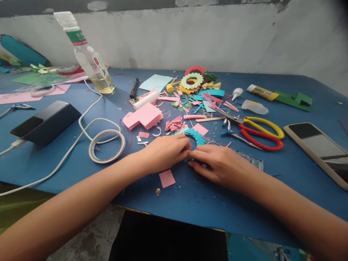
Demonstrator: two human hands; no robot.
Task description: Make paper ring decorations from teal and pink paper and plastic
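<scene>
Blue table (293, 177) meets grey wall (163, 40); left hand (167, 150) and right hand (219, 163) pinch turquoise ring (199, 137)

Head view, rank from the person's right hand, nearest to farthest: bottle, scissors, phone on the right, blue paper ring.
From the right hand:
1. Blue paper ring: right at the hand
2. Scissors: just beyond, rightward
3. Phone: far right
4. Bottle: back left

open blue tabletop (191, 206) at front, tape roll (123, 144) obstructing the left side, scissors (246, 128) and phone (318, 145) the right
</scene>
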